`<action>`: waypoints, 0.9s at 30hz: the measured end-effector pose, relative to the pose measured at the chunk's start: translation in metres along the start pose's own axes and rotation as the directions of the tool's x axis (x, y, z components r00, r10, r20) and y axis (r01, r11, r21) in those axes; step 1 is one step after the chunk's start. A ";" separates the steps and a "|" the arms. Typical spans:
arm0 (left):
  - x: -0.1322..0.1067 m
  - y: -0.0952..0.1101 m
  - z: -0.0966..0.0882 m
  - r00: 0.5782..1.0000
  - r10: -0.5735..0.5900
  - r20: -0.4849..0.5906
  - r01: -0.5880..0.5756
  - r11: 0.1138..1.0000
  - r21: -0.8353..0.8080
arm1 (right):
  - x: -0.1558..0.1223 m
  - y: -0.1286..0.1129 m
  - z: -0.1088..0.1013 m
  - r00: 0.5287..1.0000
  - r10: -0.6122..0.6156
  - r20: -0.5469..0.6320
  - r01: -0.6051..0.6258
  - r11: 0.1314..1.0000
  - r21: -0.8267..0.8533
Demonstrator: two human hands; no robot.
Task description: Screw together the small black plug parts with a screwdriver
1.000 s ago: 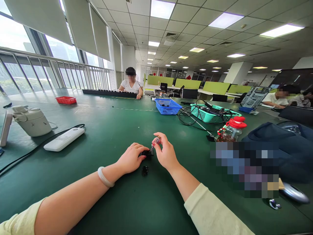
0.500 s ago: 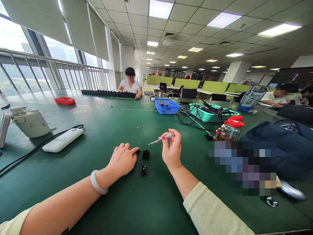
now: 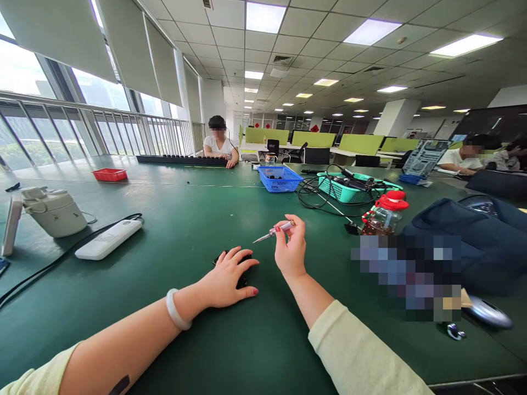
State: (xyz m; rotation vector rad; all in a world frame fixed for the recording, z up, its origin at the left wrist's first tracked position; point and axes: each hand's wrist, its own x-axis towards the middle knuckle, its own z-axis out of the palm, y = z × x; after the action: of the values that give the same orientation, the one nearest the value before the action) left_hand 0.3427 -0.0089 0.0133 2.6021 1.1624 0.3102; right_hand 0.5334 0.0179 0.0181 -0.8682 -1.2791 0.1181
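Note:
My left hand (image 3: pixel 227 278) lies palm down over small black parts (image 3: pixel 242 282) on the green table (image 3: pixel 181 225), its fingers spread. It covers most of these parts, so whether it touches them I cannot tell. A black edge (image 3: pixel 216 259) shows beyond the knuckles. Raised to the right, my right hand (image 3: pixel 290 251) is closed around a screwdriver (image 3: pixel 267 236) with a clear handle. The thin metal shaft points left and slightly down, its tip clear of my left fingers.
On the left are a white power bank (image 3: pixel 109 239), a cable and a pale bottle (image 3: pixel 55 212). Farther back stand red (image 3: pixel 110 175), blue (image 3: pixel 280 182) and teal (image 3: pixel 349 193) baskets. A red-capped bottle (image 3: pixel 385 214) and dark bag (image 3: pixel 486 241) lie right. People (image 3: pixel 220 145) sit beyond.
My left hand has moved right and spread its fingers over the black parts, which lay uncovered before. My right hand keeps hold of the screwdriver, nearly still. The view has shifted slightly.

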 end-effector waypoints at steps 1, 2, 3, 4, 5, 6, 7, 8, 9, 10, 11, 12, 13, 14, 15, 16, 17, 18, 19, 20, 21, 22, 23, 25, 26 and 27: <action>0.002 0.001 0.002 0.999 -0.011 -0.035 0.011 1.000 0.006 | 0.000 0.001 0.000 1.000 0.004 -0.007 -0.004 1.000 -0.001; 0.004 0.001 0.004 0.997 -0.028 -0.073 0.029 1.000 0.008 | 0.001 0.002 0.000 1.000 0.007 -0.011 -0.007 1.000 -0.001; 0.007 0.002 0.006 0.993 -0.048 -0.110 0.049 0.999 0.009 | 0.001 0.003 0.000 1.000 0.011 -0.014 -0.011 1.000 -0.001; 0.009 0.003 0.008 0.987 -0.067 -0.145 0.070 0.998 0.011 | 0.001 0.004 0.000 1.000 0.016 -0.014 -0.016 1.000 0.000; 0.011 0.003 0.009 0.981 -0.085 -0.175 0.089 0.996 0.017 | 0.001 0.005 0.001 1.000 0.021 -0.013 -0.021 1.000 0.002; 0.013 0.004 0.010 0.975 -0.098 -0.200 0.105 0.994 0.026 | 0.001 0.005 0.001 1.000 0.027 -0.012 -0.027 1.000 0.003; 0.014 0.004 0.010 0.970 -0.109 -0.217 0.120 0.992 0.037 | 0.001 0.006 0.001 0.999 0.032 -0.011 -0.032 0.999 0.004; 0.014 0.004 0.010 0.966 -0.122 -0.227 0.135 0.990 0.047 | 0.001 0.006 0.001 0.999 0.037 -0.012 -0.037 0.999 0.003; 0.013 0.004 0.009 0.964 -0.137 -0.230 0.153 0.987 0.055 | 0.001 0.007 0.000 0.999 0.041 -0.013 -0.041 0.999 0.000; 0.012 0.003 0.007 0.961 -0.155 -0.228 0.173 0.983 0.062 | 0.001 0.008 0.000 0.999 0.043 -0.013 -0.043 0.999 -0.001; 0.009 0.002 0.005 0.959 -0.173 -0.223 0.193 0.979 0.070 | 0.002 0.008 0.000 0.999 0.044 -0.013 -0.044 0.999 -0.001; 0.005 0.000 0.003 0.958 -0.189 -0.218 0.210 0.974 0.079 | 0.002 0.009 -0.001 0.999 0.045 -0.013 -0.045 0.999 0.000; -0.001 -0.003 0.000 0.956 -0.202 -0.213 0.225 0.970 0.088 | 0.003 0.010 -0.001 0.999 0.046 -0.015 -0.046 0.999 0.000; -0.008 -0.007 -0.003 0.955 -0.211 -0.210 0.235 0.967 0.097 | 0.004 0.010 -0.001 0.999 0.048 -0.017 -0.048 0.999 -0.001; -0.017 -0.012 -0.006 0.952 -0.222 -0.210 0.247 0.964 0.103 | 0.004 0.011 -0.001 0.998 0.051 -0.021 -0.051 0.999 -0.003; -0.027 -0.018 -0.009 0.949 -0.233 -0.211 0.259 0.960 0.106 | 0.004 0.012 -0.001 0.998 0.054 -0.026 -0.054 0.999 -0.005; -0.038 -0.026 -0.012 0.945 -0.246 -0.215 0.274 0.955 0.110 | 0.004 0.013 -0.001 0.998 0.059 -0.029 -0.059 0.998 -0.007; -0.051 -0.036 -0.016 0.940 -0.258 -0.223 0.289 0.950 0.118 | 0.004 0.014 -0.001 0.997 0.067 -0.033 -0.067 0.998 -0.010; -0.065 -0.046 -0.019 0.934 -0.269 -0.235 0.304 0.944 0.129 | 0.004 0.015 -0.001 0.996 0.075 -0.037 -0.076 0.997 -0.014; -0.079 -0.058 -0.024 0.925 -0.286 -0.248 0.327 0.934 0.143 | 0.004 0.016 0.000 0.996 0.083 -0.041 -0.084 0.996 -0.018; -0.093 -0.071 -0.029 0.912 -0.312 -0.266 0.361 0.918 0.162 | 0.004 0.016 0.000 0.995 0.090 -0.045 -0.091 0.996 -0.022; -0.107 -0.085 -0.034 0.900 -0.340 -0.274 0.397 0.899 0.185 | 0.003 0.017 0.000 0.994 0.095 -0.046 -0.096 0.995 -0.026; -0.121 -0.099 -0.040 0.882 -0.372 -0.290 0.437 0.876 0.204 | 0.003 0.017 0.000 0.994 0.098 -0.046 -0.100 0.995 -0.027; -0.145 -0.125 -0.053 0.855 -0.427 -0.294 0.497 0.836 0.232 | 0.003 0.017 0.001 0.994 0.103 -0.041 -0.104 0.994 -0.022; -0.156 -0.137 -0.060 0.840 -0.451 -0.301 0.525 0.817 0.238 | 0.004 0.017 0.001 0.994 0.106 -0.038 -0.107 0.994 -0.020; -0.166 -0.147 -0.066 0.815 -0.486 -0.317 0.564 0.790 0.241 | 0.004 0.017 0.000 0.993 0.109 -0.036 -0.110 0.994 -0.018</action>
State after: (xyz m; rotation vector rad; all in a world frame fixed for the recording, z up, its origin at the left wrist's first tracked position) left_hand 0.1128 -0.0289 0.0130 2.3844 2.1319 0.3348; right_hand 0.5407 0.0318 0.0105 -0.9541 -1.2020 0.1770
